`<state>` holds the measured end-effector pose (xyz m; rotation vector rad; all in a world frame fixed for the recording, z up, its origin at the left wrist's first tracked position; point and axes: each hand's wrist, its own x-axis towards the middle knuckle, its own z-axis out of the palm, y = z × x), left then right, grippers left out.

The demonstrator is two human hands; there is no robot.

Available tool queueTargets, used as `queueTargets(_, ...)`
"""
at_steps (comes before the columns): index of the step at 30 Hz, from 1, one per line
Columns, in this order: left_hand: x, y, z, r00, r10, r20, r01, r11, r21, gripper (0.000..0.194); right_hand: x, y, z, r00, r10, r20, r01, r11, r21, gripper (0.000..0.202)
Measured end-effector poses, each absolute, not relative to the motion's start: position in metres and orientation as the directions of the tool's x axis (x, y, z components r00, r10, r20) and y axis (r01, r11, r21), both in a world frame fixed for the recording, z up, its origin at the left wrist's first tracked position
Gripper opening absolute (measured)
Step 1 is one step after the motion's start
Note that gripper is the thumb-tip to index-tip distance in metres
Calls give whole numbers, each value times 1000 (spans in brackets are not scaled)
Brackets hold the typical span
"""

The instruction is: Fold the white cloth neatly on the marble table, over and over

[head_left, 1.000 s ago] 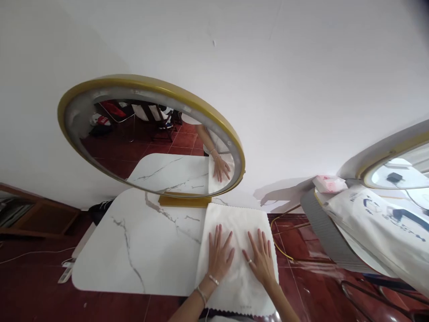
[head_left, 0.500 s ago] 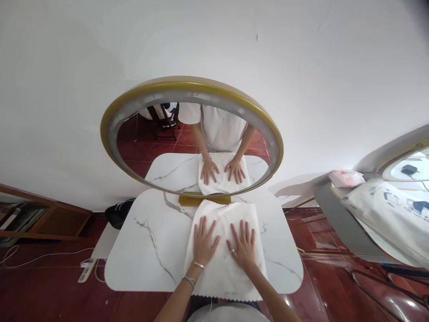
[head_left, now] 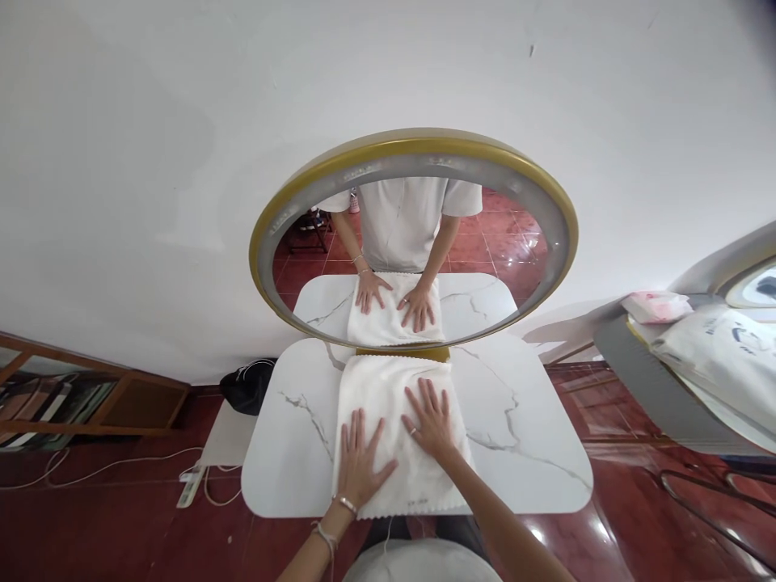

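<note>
1. Close to the person's pale shirt, a white cloth lies spread, slightly wrinkled, on the marble-patterned table, its scalloped end at the near edge.
2. On its left part, the left hand rests palm down, fingers spread wide, holding nothing.
3. Slightly farther up, the right hand lies flat on the cloth too, fingers fanned apart, holding nothing.
4. Beyond the cloth stands a gold-rimmed mirror, reflecting both hands.
5. Behind it: a white wall.

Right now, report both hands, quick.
Left hand: open, spread on the white cloth, gripping nothing.
Right hand: open, spread on the same cloth, gripping nothing.
</note>
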<state>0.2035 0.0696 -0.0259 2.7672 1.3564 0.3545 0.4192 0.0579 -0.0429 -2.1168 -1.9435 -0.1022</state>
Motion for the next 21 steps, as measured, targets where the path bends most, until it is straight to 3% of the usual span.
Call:
queueTargets(7, 284, 62, -26, 742, 637, 208, 591, -769, 246, 75, 486, 5, -54, 305, 912, 273, 952, -293, -86, 60)
queueTargets(13, 311, 25, -17, 890, 441, 114, 369, -845, 387, 73, 505, 9, -56, 404, 856, 322, 915, -377, -145, 63)
queueTargets(16, 297, 17, -17, 887, 455, 84, 387, -829, 403, 76, 501, 38, -50, 369, 868, 331, 928, -325, -182, 63)
queueTargets(21, 264, 21, -22, 824, 559, 91, 499, -792, 351, 73, 465, 89, -42, 146, 951, 272, 980, -102, -169, 65)
